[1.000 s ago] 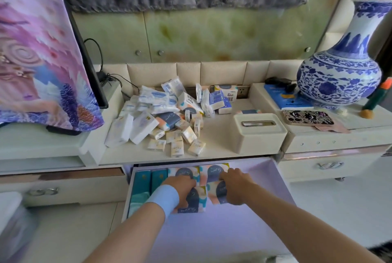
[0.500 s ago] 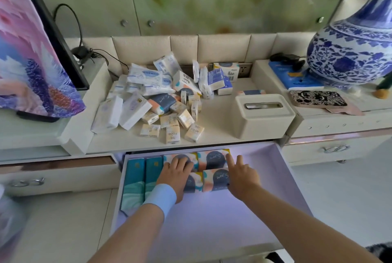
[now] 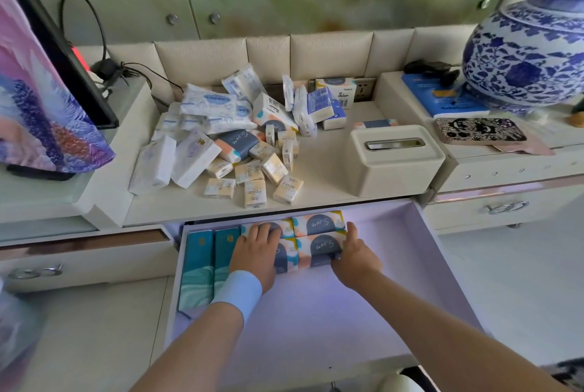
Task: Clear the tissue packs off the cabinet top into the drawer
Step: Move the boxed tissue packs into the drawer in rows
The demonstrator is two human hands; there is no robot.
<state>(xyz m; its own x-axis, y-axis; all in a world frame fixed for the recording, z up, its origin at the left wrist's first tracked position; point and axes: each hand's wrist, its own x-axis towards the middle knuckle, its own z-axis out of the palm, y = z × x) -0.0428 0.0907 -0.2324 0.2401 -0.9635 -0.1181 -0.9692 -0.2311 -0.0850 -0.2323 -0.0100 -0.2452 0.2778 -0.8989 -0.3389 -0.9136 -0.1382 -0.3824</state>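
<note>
Head | drawer point(image 3: 407, 233): patterned packs point(image 3: 319, 223) | left hand point(image 3: 256, 254) flat, right hand point(image 3: 354, 257) gripping pack

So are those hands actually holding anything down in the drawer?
Not lifted. The left hand lies flat on the patterned tissue packs; the right hand pinches the near right pack's right end.
</note>
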